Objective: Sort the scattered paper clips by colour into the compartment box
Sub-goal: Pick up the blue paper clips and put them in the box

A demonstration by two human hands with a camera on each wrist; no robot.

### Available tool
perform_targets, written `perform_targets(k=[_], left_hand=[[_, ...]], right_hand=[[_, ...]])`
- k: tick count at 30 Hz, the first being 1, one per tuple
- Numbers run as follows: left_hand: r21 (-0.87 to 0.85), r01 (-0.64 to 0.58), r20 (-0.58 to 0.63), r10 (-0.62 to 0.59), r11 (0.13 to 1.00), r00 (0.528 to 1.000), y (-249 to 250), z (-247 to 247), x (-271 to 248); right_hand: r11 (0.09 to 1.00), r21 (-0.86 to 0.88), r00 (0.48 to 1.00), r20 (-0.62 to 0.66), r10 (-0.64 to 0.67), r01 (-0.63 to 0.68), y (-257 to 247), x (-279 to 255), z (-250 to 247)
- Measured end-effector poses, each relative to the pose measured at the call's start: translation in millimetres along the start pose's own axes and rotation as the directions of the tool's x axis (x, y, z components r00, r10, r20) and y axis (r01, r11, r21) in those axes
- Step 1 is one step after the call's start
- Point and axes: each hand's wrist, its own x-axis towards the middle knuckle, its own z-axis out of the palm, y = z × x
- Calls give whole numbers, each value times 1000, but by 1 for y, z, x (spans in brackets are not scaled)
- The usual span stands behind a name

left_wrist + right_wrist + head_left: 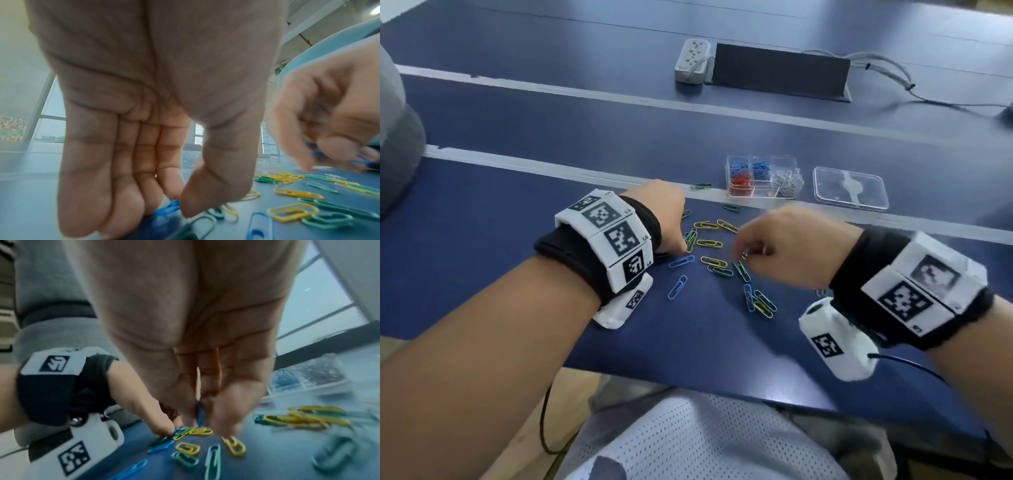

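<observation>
Both wrists sit low in the head view, over the near table edge [722,387]. Step in hand: picking blue clips out of the loose pile.

My left hand [669,219], left of centre, has thumb and forefinger tips down on a blue paper clip [167,209] at the pile's left edge; pinch looks just forming, clip not lifted.

My right hand [787,246], right of centre, hovers over the pile with fingers bunched downward around a blue clip [199,414] held on end; it's blurred, so likely mid-move.

Scattered clips [710,245] lie in centre frame: yellow, green, a few blue, some overlapping. Two green strays lie up nearer the box.

Compartment box [763,176] is upper right of the pile, lid [851,188] off, just to its right. Compartments show red, blue and silver clips; blue is in the upper cells. I can't see any cell holding yellow or green yet.

Next, as I judge it: lift clean, carry up-right to a blue cell, drop.

Room: open path between pile and box. Watch the tape strip [619,178] crossing the table under the box, as thin clips could catch there. Power strip [693,61] is well apart at top.
</observation>
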Motion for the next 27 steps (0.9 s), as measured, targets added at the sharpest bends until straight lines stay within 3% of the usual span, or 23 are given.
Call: perform_targets(k=[7, 10, 13, 21, 25, 27], left_hand=[[-46, -94, 11, 95, 994, 995, -4, -2, 2], [-106, -128, -8, 128, 986, 992, -8, -3, 0], [-191, -145, -24, 143, 971, 989, -11, -9, -8], [-417, -62, -40, 49, 907, 998, -25, -9, -22], [-381, -43, 45, 64, 924, 997, -23, -2, -24], [-298, -90, 62, 114, 950, 992, -19, 3, -25]], right_hand=[[984, 122, 992, 12, 129, -129, -1, -22, 23], [975, 98, 979, -18, 203, -200, -1, -21, 26], [968, 24, 967, 67, 246, -248, -3, -15, 24], [985, -57, 981, 97, 169, -164, -5, -5, 21], [995, 32, 991, 102, 87, -90, -12, -2, 13], [995, 91, 995, 97, 24, -33, -16, 1, 12]])
